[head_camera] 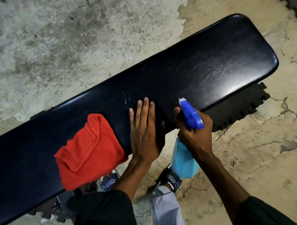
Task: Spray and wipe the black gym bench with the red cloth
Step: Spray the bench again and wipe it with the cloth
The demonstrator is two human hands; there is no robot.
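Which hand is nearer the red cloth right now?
Left. The left hand lies flat on the bench just beside the red cloth; the right hand is farther off, gripping the spray bottle.

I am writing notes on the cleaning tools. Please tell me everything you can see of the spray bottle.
The spray bottle has a dark blue plastic trigger head with a white nozzle tip and a translucent light blue body. The right hand grips its neck and holds it in the air beside the near edge of the bench, nozzle aimed at the padded top. It touches only that hand. Its liquid level cannot be told.
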